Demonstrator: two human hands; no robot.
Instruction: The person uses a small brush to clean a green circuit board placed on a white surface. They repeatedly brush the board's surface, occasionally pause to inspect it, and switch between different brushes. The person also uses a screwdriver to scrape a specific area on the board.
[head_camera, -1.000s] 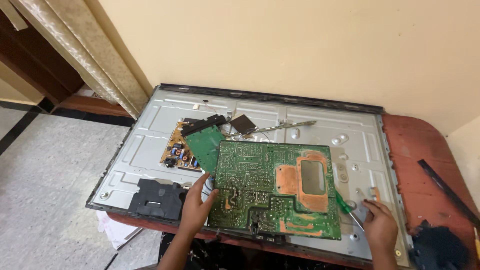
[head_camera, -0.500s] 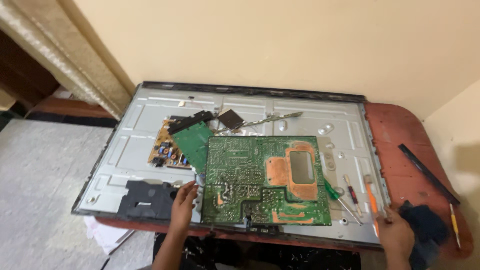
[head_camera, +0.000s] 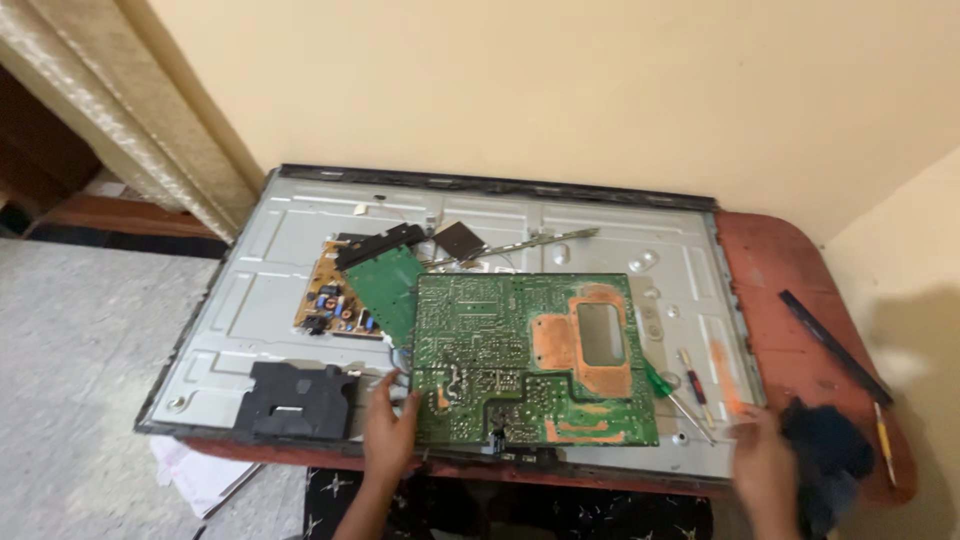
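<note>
Green circuit board (head_camera: 535, 360) laid solder-side up on metal panel (head_camera: 300, 260), left edge gripped by left hand (head_camera: 388, 432), right hand (head_camera: 762, 462) blurred, grip not discernible, beside dark cloth (head_camera: 828, 452)

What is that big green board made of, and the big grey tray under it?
The green circuit board looks like stiff laminate with bare copper patches and tiny shiny solder dots. The grey back panel looks like pressed sheet metal: dull silver, with stamped ridges.

Left hand (head_camera: 388, 432) gripping green circuit board (head_camera: 530, 355) edge; right hand (head_camera: 762, 462) beside dark cloth (head_camera: 825, 450), screwdrivers (head_camera: 690, 385) between hands.
</note>
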